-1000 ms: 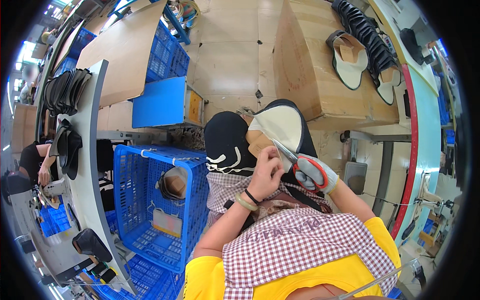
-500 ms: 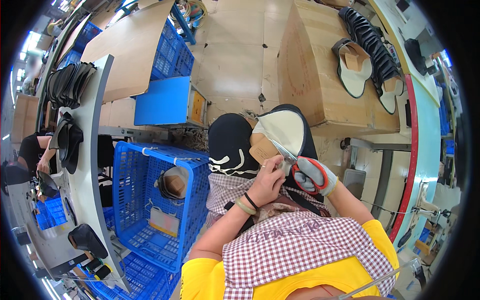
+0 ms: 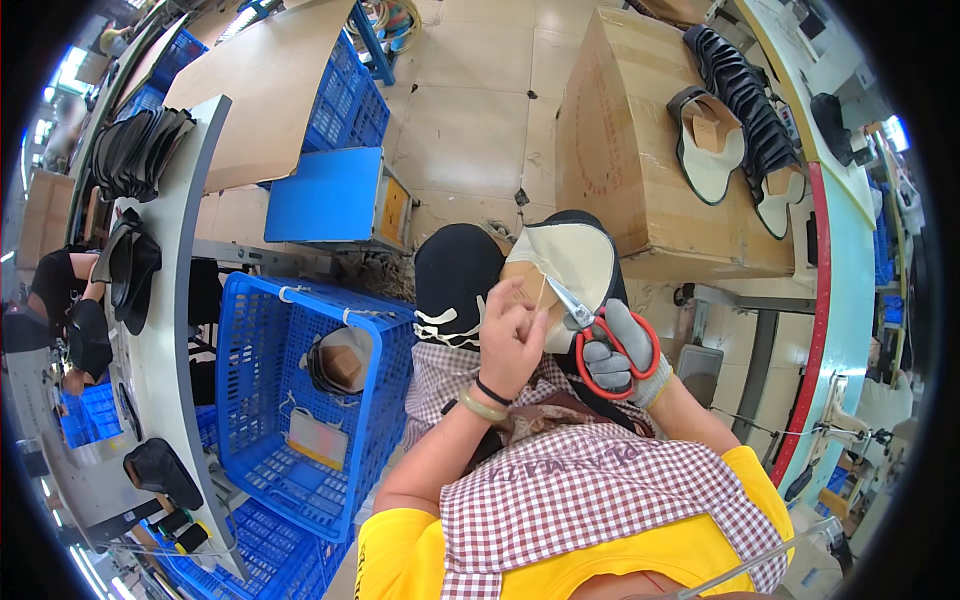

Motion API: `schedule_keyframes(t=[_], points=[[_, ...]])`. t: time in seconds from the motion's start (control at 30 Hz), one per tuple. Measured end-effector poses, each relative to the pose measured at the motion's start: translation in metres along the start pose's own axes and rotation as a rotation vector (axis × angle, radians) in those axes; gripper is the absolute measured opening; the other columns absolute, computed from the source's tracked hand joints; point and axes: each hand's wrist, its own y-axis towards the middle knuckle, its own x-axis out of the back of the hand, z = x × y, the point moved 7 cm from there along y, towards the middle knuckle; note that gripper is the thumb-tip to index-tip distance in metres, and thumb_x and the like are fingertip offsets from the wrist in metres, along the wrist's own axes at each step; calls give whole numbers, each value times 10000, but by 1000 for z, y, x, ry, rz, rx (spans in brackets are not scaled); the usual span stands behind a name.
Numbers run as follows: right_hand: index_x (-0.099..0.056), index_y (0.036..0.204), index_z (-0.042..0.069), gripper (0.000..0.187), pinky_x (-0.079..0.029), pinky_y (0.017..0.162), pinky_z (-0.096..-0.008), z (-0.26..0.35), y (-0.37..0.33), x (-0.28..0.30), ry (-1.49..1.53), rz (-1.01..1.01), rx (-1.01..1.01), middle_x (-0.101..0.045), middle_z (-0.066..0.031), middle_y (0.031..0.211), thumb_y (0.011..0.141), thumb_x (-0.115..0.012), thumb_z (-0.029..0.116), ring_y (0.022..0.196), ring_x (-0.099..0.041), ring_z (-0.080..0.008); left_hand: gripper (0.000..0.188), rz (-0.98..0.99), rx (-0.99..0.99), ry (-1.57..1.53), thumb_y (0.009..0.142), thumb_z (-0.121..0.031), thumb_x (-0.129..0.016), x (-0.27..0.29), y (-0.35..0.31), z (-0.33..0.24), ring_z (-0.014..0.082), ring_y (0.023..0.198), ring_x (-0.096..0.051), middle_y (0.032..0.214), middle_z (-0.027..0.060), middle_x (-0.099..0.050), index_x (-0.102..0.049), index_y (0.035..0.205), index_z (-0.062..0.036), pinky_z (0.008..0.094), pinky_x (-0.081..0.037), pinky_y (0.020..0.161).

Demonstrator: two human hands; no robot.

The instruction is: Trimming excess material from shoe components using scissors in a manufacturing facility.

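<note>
Across my lap lies a shoe upper (image 3: 582, 258) with a cream lining, its near part hidden by my hands. My left hand (image 3: 512, 340) is bare, with its fingers curled close to a thin brown card (image 3: 541, 292) that stands nearly edge-on at the upper. It seems to pinch the card's lower end, though the contact is partly hidden. My right hand (image 3: 635, 355), in a grey glove, grips red-handled scissors (image 3: 583, 378). Their blades reach up and left over the lining, with the tip beside the card.
A blue crate (image 3: 285, 440) at my left holds another upper (image 3: 340, 360). Beyond it, stacked black pieces (image 3: 140, 150) lie on a grey table (image 3: 190, 250). At right, a carton (image 3: 640, 150) bears a row of uppers (image 3: 745, 105). A blue-topped stool (image 3: 325, 195) stands ahead.
My left hand has moved left and up, away from the scissors, and the card has turned from flat to nearly edge-on. The scissors have shifted slightly, with more of their handles showing.
</note>
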Motion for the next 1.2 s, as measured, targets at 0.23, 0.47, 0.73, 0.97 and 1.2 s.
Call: schedule_keyframes(t=[0.23, 0.47, 0.73, 0.97, 1.2], points=[[-562, 1021, 99, 503, -332, 347, -195, -10, -2, -1, 52, -27, 6, -594, -29, 732, 894, -495, 582, 428, -422, -57, 197, -27, 333, -183, 811, -46, -654, -33, 13, 68, 159, 641, -566, 857, 105, -541, -524, 939, 28, 277, -481, 579], [-522, 1033, 112, 315, -375, 417, -178, -1, -24, -6, -505, -334, 93, -580, -19, 750, 932, -539, 410, 509, -480, -60, 57, -14, 542, -320, 905, -41, -564, -44, 1, 73, 83, 647, -596, 825, 45, -559, -524, 905, 0, 210, -517, 521], [-365, 1397, 149, 516, -348, 435, -167, 1, -25, -19, -689, -296, 159, -541, 12, 722, 957, -487, 390, 506, -438, -41, 82, -113, 379, -364, 897, -8, -540, -41, 0, 62, 119, 645, -590, 910, 64, -447, -496, 833, 17, 231, -532, 540], [-345, 1414, 153, 536, -343, 442, -166, 5, -21, -18, -655, -301, 195, -523, 21, 737, 954, -496, 383, 510, -421, -33, 71, -102, 391, -421, 893, 5, -534, -39, 3, 61, 124, 671, -596, 937, 64, -445, -490, 840, 25, 232, -549, 575], [-332, 1427, 156, 581, -340, 444, -160, 9, -16, -14, -658, -290, 178, -519, 13, 740, 939, -523, 408, 510, -413, -35, 46, -50, 395, -405, 889, 23, -516, -39, 4, 63, 111, 731, -605, 1036, 46, -437, -496, 849, 35, 233, -563, 642]])
